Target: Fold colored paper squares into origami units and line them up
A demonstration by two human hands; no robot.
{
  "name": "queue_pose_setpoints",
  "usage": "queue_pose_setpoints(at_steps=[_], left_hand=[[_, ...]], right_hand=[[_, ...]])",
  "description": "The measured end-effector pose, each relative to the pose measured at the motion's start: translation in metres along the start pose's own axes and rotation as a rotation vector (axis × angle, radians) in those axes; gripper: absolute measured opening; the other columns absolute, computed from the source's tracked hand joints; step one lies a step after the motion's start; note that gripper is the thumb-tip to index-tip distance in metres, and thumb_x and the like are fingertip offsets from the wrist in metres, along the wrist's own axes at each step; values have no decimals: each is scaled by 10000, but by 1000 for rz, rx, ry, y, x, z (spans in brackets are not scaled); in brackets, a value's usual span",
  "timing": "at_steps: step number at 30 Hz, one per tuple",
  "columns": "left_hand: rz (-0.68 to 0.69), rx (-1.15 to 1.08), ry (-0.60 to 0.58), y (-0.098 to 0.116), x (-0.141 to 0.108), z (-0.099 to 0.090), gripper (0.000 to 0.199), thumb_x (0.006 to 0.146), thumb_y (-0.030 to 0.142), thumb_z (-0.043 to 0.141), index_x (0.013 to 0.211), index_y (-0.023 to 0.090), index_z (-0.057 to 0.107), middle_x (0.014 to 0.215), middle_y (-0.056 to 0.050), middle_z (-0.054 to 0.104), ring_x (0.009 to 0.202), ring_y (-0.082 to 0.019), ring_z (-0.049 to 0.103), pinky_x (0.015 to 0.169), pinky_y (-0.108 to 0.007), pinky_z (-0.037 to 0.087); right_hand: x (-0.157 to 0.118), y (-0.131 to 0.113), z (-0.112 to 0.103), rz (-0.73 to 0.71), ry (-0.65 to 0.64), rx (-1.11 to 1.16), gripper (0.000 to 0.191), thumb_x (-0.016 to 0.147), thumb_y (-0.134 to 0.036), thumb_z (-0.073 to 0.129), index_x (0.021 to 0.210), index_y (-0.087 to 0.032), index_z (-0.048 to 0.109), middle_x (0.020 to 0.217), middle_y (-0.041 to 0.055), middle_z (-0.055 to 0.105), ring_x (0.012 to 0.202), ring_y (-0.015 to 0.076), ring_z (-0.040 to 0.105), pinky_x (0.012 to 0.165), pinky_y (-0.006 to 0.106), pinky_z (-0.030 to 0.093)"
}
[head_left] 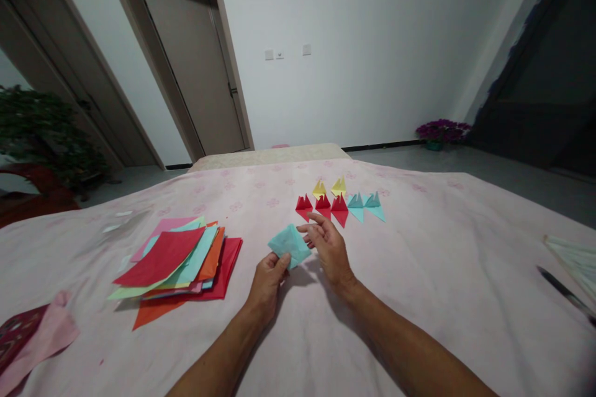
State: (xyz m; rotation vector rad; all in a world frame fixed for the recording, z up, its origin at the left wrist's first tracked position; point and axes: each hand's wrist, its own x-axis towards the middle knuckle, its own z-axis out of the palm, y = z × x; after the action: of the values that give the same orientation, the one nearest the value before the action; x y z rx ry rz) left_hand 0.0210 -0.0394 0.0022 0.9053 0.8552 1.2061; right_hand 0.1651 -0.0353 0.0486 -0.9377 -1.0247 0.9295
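Left grip pinched blue paper; right grip, loosely open, was beside it, contact unclear. Folding appeared in hand; the next crease called for aligned edges.

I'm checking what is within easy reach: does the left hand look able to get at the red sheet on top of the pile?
Probably yes: the red sheet lies uncovered, and only tablecloth separates it from the left hand, though that hand holds folded light-blue paper.
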Motion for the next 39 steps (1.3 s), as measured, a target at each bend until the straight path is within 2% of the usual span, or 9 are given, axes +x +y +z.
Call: queue_pose_setpoints(at_steps=[3,6,9,11,14,21,28,35,39], left_hand=[[-34,-169,54,5,3,-1,437,626,452,873,853,118,705,697,-12,640,602,-91,514,553,-188,399],[-45,-250,43,7,6,-3,432,622,437,881,842,122,682,678,19,597,538,-53,451,476,-157,356],[-50,-278,20,4,8,-6,420,641,428,874,833,122,660,666,43,556,509,-32,409,429,-132,325],[-58,-288,20,3,9,-8,416,637,419,878,812,121,646,657,49,542,505,-27,412,426,-123,336],[-97,-295,30,4,10,-9,420,619,407,890,789,121,633,664,41,561,512,-27,453,447,-117,390],[-149,-261,-21,8,13,-16,405,646,337,888,907,108,680,784,-22,647,596,-59,568,464,-120,475],[-110,-253,-42,11,13,-17,428,658,295,884,995,119,685,833,-17,666,572,-41,565,472,-110,495],[24,-265,11,11,14,-14,510,638,306,892,1053,144,644,786,16,635,549,-43,542,447,-117,471],[42,-260,31,9,15,-17,544,660,325,876,1110,151,626,791,13,640,531,-40,530,444,-119,466]], right_hand=[[-5,8,-1,-76,-33,-140,417,791,-375,683,1148,-190,570,1017,69,658,744,148,604,627,272,502],[-13,15,-2,-200,-96,-307,328,782,-268,699,1085,-207,589,955,36,634,713,137,592,606,263,489],[-18,15,-2,-398,-128,-410,217,806,-171,661,1013,-219,620,921,19,609,701,128,588,610,263,483],[-18,14,-4,-502,-140,-450,229,809,-132,647,1017,-227,634,931,22,602,710,130,585,605,263,479],[-15,11,-7,-565,-158,-509,287,798,-105,644,1052,-237,635,957,31,599,739,142,585,608,270,481],[-11,6,-11,-575,-192,-558,281,781,-85,635,1022,-228,615,955,31,611,740,142,587,591,261,473],[-12,6,-9,-629,-231,-551,219,796,-95,621,970,-226,643,932,36,621,760,146,593,598,255,478],[-14,9,-7,-477,-194,-512,249,804,-131,641,1034,-226,622,956,31,636,731,140,605,594,261,484],[-16,10,-5,-440,-184,-531,284,829,-164,643,1103,-239,636,957,31,652,732,145,612,587,265,482]])
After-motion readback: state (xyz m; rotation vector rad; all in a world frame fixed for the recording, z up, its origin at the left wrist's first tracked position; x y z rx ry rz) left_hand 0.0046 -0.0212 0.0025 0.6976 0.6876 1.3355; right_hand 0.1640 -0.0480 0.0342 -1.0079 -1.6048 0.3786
